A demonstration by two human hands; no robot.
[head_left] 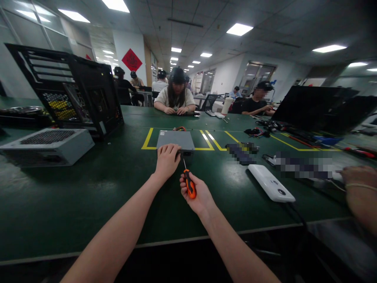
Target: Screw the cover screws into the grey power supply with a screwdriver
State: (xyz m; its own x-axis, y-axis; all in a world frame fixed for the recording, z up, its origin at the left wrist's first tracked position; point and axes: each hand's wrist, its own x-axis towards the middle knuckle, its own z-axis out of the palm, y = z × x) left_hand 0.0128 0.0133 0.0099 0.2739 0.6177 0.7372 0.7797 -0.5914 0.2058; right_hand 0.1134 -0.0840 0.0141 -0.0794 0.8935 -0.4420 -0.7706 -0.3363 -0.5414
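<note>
A grey metal power supply unit (176, 138) lies on the green table in front of me, a few coloured wires showing behind it. My left hand (166, 160) grips its near left corner, fingers bent over the top. In my right hand (202, 193) is an orange and black screwdriver (190, 188), held by its handle with the thin shaft pointing away from me. The tip is close to the unit's near face, by its dark socket; I cannot tell whether it touches.
To the left stand a larger power supply (63, 147) and an open black computer case (85, 90). A white power bank-like device (271, 182) with a cable lies at right, near another person's arm (361, 188). Black monitors (312, 108) stand beyond. A person sits opposite.
</note>
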